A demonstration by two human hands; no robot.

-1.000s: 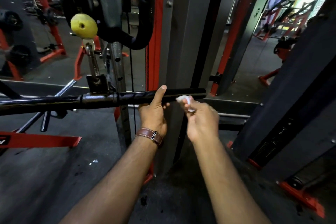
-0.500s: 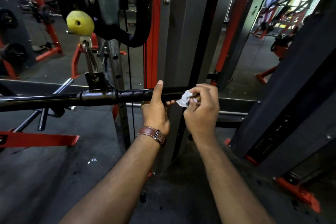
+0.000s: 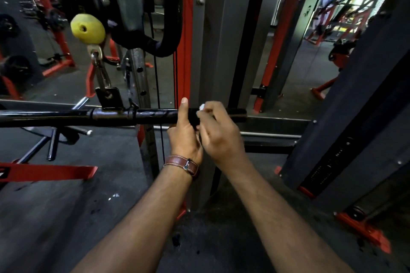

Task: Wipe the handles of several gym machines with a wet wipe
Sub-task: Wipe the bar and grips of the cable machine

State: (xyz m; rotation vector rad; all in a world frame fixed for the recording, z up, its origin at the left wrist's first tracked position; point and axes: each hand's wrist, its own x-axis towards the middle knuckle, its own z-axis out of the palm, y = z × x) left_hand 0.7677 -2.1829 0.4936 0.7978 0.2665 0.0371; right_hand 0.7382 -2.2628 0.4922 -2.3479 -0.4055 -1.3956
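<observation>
The left hand (image 3: 184, 137) grips the bar (image 3: 153, 115) from below, thumb upright. The right hand (image 3: 218, 131) wraps the bar just beside it — the wipe (image 3: 202, 107) is pinched against the grip.

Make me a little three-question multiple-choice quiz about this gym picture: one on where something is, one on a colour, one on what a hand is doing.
1. Where is the wet wipe?
A. on the floor
B. in the right hand, against the black bar
C. draped over the yellow stopper

2. What colour is the wrist strap on the left arm?
A. brown
B. blue
C. white

3. What is the left hand doing?
A. hanging free
B. holding the wipe
C. holding the bar, thumb up across it

Answers:
1 B, white shows between the right fingers at the bar.
2 A, brown leather with pale stitching.
3 C, the thumb crosses the bar's front and fingertips show beneath.
</observation>
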